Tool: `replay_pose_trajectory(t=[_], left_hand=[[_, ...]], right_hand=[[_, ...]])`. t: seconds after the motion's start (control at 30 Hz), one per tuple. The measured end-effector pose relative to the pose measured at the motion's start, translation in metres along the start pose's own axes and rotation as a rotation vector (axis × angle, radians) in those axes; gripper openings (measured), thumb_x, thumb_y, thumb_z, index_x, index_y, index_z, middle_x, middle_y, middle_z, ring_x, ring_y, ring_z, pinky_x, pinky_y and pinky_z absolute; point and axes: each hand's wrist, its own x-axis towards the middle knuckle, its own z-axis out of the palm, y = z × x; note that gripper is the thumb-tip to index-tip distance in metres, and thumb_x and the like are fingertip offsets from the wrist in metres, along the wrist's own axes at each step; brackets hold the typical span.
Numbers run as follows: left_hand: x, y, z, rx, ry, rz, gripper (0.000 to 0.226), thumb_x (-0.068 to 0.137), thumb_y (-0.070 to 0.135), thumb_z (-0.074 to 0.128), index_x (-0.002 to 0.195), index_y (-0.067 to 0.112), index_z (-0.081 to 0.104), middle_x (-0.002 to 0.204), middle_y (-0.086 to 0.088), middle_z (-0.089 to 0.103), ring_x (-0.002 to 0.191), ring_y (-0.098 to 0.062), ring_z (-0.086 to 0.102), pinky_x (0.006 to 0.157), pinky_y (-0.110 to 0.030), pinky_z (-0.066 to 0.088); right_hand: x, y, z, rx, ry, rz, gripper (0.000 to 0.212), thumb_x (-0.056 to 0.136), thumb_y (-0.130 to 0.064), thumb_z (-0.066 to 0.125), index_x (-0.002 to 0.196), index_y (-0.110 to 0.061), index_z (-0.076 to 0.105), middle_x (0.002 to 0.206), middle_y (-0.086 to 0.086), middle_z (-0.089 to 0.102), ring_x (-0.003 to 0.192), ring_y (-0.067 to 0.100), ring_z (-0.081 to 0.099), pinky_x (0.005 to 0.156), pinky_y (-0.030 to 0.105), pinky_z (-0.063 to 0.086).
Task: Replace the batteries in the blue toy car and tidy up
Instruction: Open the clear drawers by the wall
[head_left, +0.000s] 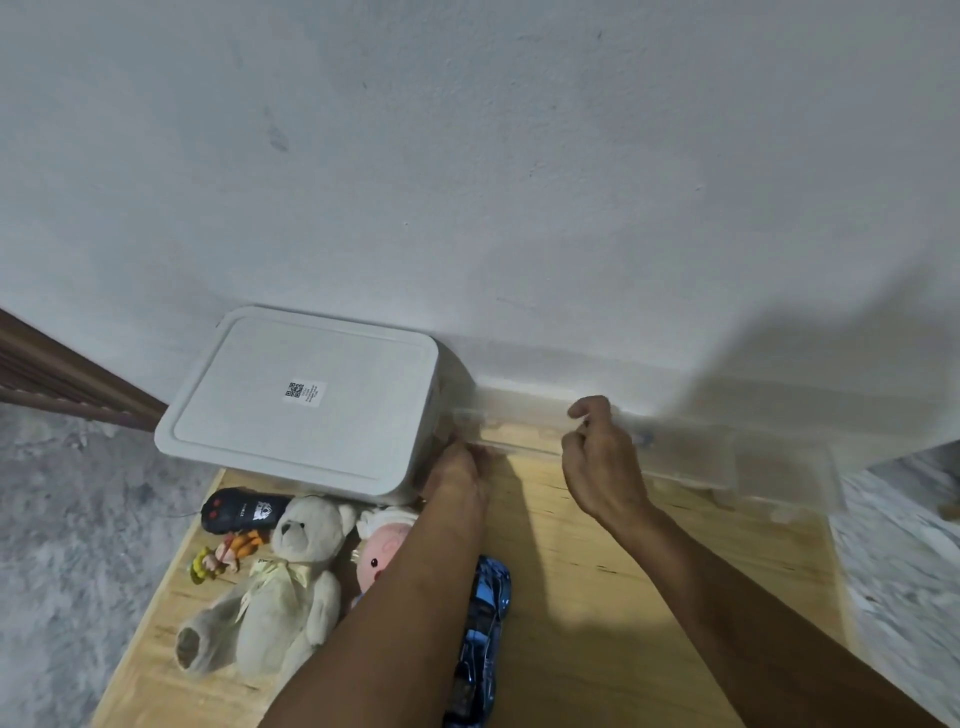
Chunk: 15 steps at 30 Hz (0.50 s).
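The blue toy car (485, 623) lies on the wooden board (597, 597) near its front, partly hidden under my left forearm. At the back right, against the wall, is a clear plastic box (691, 457), blurred by motion. My left hand (460, 475) holds the box's left end, with its fingertips hidden. My right hand (597, 462) is curled over the box's upper rim, thumb and fingers pinching it. A black remote control (239, 512) lies at the board's left, in front of the white bin.
A white lidded storage bin (306, 400) stands at the back left against the wall. A cream teddy bear (280, 587), a pink plush (387, 551) and a small figurine (218, 558) lie on the board's left side. Grey carpet (67, 519) surrounds the board.
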Motion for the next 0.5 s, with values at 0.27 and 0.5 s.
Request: replay_pose_trajectory(t=[0.27, 0.5], left_hand=[[-0.015, 0.003, -0.001, 0.018, 0.009, 0.094, 0.017, 0.095, 0.011, 0.049, 0.082, 0.006, 0.058, 0.069, -0.009, 0.057, 0.052, -0.021, 0.054, 0.042, -0.024, 0.049], [-0.010, 0.002, -0.003, 0.221, 0.003, 0.077, 0.030, 0.091, 0.022, 0.067, 0.112, 0.000, 0.064, 0.095, -0.011, 0.071, 0.076, -0.021, 0.068, 0.080, -0.036, 0.059]], right_hand=[[-0.003, 0.015, 0.017, -0.371, -0.161, 0.102, 0.038, 0.099, -0.032, 0.045, 0.136, -0.024, 0.052, 0.113, 0.012, 0.068, 0.105, 0.032, 0.062, 0.082, 0.036, 0.051], [-0.002, 0.019, 0.017, -0.344, -0.184, 0.141, 0.040, 0.097, -0.024, 0.048, 0.137, -0.026, 0.050, 0.116, 0.011, 0.067, 0.107, 0.032, 0.061, 0.084, 0.036, 0.051]])
